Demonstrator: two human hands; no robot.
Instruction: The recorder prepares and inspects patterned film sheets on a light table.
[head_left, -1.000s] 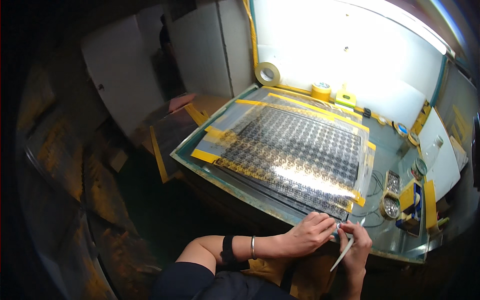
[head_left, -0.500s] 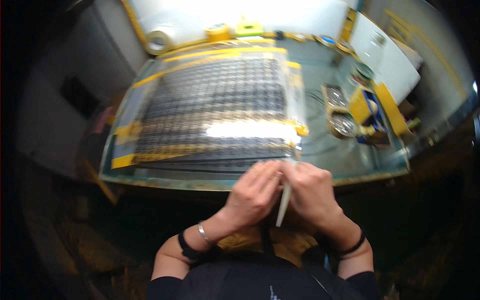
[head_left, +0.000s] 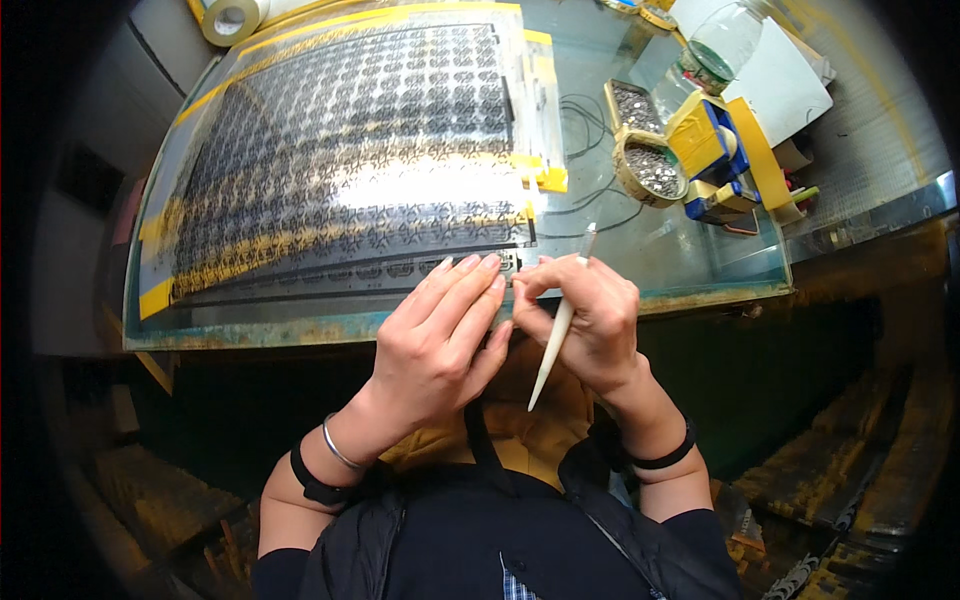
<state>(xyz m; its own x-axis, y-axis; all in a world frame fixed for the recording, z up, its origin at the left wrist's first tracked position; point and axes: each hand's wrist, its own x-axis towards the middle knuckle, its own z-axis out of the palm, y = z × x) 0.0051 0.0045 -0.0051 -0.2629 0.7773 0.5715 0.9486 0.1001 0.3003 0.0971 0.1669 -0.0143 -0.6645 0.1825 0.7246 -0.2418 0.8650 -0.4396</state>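
Near the front edge of the glass-topped table [head_left: 690,262], my left hand [head_left: 430,335] lies with its fingers stretched out on the near right corner of a clear sheet printed with rows of black patterns [head_left: 400,100]. Just to its right, my right hand [head_left: 600,325] holds a white tapered handle [head_left: 550,357], its pointed end slanting down toward me. The handle's thin far end shows beyond the knuckles. My right thumb and index finger meet at the sheet's corner; whether they pinch it is hard to tell.
Right of the sheets sit a rectangular tray [head_left: 607,98] and a round basket [head_left: 622,175] of small shiny pieces, yellow-and-blue boxes [head_left: 695,140] and a glass jar [head_left: 728,40]. Thin black cord [head_left: 590,212] curls on the glass. A tape roll [head_left: 230,20] stands at far left.
My hands, earlier close together around the handle, are now slightly apart. The left fingers have straightened onto the sheet. The whole view has shifted, bringing the table's near edge higher.
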